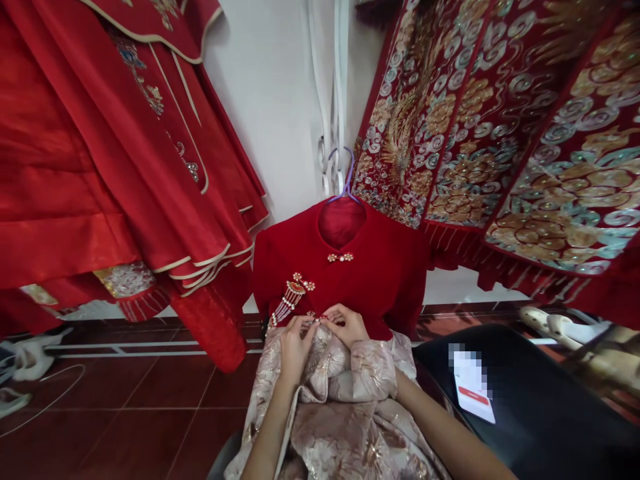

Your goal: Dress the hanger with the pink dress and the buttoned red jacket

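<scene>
A dark red velvet jacket (380,273) hangs in front of me on a purple hanger (346,181). At its lower front, my left hand (296,343) and my right hand (349,325) meet, fingertips pinched round a small beaded frog button (316,318), which they partly cover. A similar beaded frog button (340,257) lies fastened across the chest below the neckline. Up and left of my hands, a beaded tassel ornament (289,299) sits on the jacket. Pale pink brocade fabric (333,427) with shiny patterns bunches beneath my hands and over my lap.
Red embroidered garments (165,147) hang at the left, and a heavily embroidered one (480,127) at the right. A phone (474,393) lies on a black seat (540,413). Shoes (557,327) stand at the right. White metal bars (150,349) run low above the tiled floor (130,420).
</scene>
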{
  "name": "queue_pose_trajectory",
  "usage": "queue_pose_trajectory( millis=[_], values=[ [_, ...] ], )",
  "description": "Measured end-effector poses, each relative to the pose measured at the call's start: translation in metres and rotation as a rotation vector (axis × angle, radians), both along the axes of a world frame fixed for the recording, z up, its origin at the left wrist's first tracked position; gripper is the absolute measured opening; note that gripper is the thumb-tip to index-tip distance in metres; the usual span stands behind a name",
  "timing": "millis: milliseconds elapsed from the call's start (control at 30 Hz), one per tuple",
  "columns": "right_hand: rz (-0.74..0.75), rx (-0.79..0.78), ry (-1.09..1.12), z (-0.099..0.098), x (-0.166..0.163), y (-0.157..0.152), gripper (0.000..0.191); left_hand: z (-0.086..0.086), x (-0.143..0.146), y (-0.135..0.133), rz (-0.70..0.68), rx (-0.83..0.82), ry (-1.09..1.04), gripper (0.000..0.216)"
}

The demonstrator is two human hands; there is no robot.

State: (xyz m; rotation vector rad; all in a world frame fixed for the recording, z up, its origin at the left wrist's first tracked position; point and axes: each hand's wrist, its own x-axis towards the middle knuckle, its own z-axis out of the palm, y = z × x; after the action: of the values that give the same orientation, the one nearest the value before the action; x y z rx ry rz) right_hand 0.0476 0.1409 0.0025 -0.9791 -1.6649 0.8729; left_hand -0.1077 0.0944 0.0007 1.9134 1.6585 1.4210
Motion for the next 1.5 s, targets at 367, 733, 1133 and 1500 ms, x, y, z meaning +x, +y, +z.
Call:
queue_pose_trajectory(
  millis=[367, 733, 1133, 1500],
  values=[
    [-0.018, 0.025, 0.081, -0.012, 0.000, -0.003, 0.019, 0.004, 0.004, -0.008, -0.030, 0.035, -0.045, 0.019],
    [-0.061, 0.018, 0.079, -0.001, 0.008, -0.017, 0.018, 0.036, 0.004, 0.030, -0.083, -0.095, -0.615, 0.029],
    [-0.072, 0.113, 0.093, 0.016, 0.012, -0.027, 0.010, 0.069, 0.025, 0.052, -0.151, -0.132, -1.147, 0.036],
    [-0.086, 0.119, 0.132, 0.013, 0.011, -0.027, 0.009, 0.087, 0.037, 0.047, -0.149, -0.273, -0.969, 0.037]
  ],
)
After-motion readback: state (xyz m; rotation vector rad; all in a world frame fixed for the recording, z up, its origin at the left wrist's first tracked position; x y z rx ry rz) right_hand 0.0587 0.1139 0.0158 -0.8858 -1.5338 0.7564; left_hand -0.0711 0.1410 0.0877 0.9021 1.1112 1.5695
